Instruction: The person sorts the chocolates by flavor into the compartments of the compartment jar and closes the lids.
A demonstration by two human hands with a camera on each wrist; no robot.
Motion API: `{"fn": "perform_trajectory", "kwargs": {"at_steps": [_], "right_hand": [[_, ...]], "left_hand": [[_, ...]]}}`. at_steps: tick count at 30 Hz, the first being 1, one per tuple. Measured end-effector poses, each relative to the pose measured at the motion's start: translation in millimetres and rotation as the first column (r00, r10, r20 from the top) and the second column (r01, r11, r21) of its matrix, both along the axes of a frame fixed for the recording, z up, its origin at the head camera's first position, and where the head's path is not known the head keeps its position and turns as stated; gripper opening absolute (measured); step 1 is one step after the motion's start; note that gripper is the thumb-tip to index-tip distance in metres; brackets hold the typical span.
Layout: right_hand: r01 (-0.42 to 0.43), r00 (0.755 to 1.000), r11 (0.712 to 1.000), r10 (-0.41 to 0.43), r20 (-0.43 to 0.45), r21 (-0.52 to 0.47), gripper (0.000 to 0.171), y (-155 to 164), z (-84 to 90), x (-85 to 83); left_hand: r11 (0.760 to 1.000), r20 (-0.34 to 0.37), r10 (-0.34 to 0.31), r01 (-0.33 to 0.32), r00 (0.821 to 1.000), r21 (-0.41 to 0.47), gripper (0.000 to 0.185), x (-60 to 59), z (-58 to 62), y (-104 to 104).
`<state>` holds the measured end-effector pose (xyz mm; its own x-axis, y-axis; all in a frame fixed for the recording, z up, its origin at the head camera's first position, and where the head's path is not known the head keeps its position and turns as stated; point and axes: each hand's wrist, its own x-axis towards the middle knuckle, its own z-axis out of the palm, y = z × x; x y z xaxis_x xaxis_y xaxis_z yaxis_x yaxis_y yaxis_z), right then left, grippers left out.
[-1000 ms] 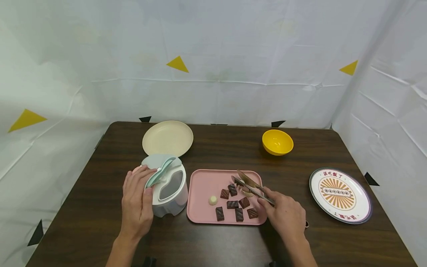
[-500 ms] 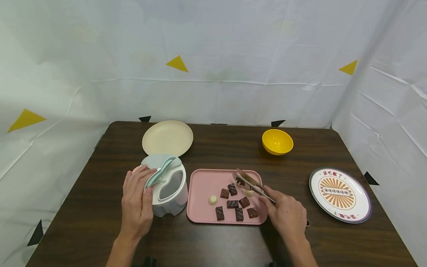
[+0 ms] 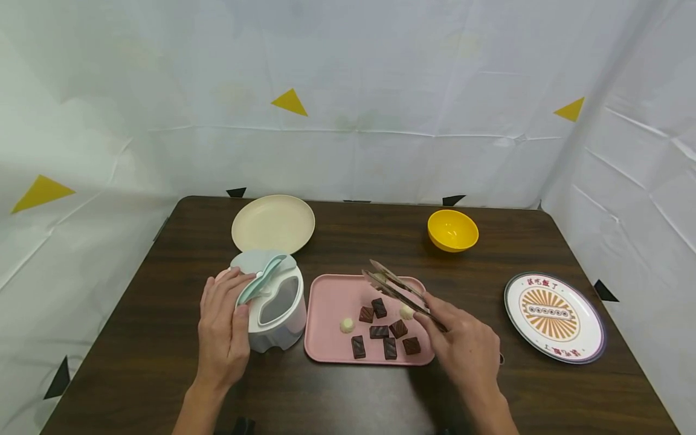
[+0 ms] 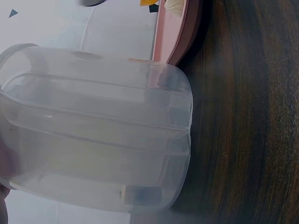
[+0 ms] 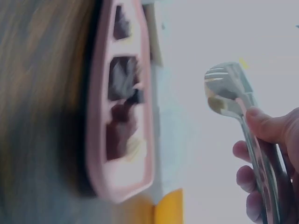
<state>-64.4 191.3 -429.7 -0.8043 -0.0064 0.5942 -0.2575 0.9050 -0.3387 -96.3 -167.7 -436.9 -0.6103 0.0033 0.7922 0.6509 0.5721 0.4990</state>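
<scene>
My left hand (image 3: 223, 329) grips the raised turquoise lid flap (image 3: 257, 286) of a white, translucent lidded container (image 3: 293, 323), whose wall (image 4: 103, 112) fills much of the left wrist view. A dark block shows through its lower part. My right hand (image 3: 464, 347) holds metal tongs (image 3: 405, 297) above the right part of a pink tray (image 3: 326, 299). Their tips look slightly apart; I cannot tell for sure what lies between them. Several dark chocolates (image 3: 379, 332) lie on the tray, with a cream-coloured one (image 3: 347, 325) at left and another (image 3: 406, 312) under the tongs.
A cream plate (image 3: 273, 223) lies behind the container. Towards the back right stands a yellow bowl (image 3: 452, 231). A white patterned plate (image 3: 554, 318) is at the right. White sheeting (image 3: 359, 163) hangs behind and beside the dark wooden table (image 3: 337, 399).
The tongs have lifted from the tray and shifted slightly left. A dark piece seen between their tips half a second ago no longer shows on the tray there. My left hand has stayed put.
</scene>
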Motion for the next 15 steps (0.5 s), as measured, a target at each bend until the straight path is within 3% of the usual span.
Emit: {"fn": "perform_trajectory", "kwargs": {"at_steps": [6,15], "right_hand": [[-0.119,0.984,0.993,0.115,-0.136,-0.018,0.043,-20,18.4,3.8],[-0.3,0.942,0.952,0.288,-0.172,-0.054,0.037,-59,31.6,1.6]], "left_hand": [[1.0,-0.005,0.001,-0.001,1.0,0.003,0.035,-0.4,0.5,0],[1.0,-0.002,0.003,-0.003,1.0,0.004,0.035,0.2,1.0,1]]}}
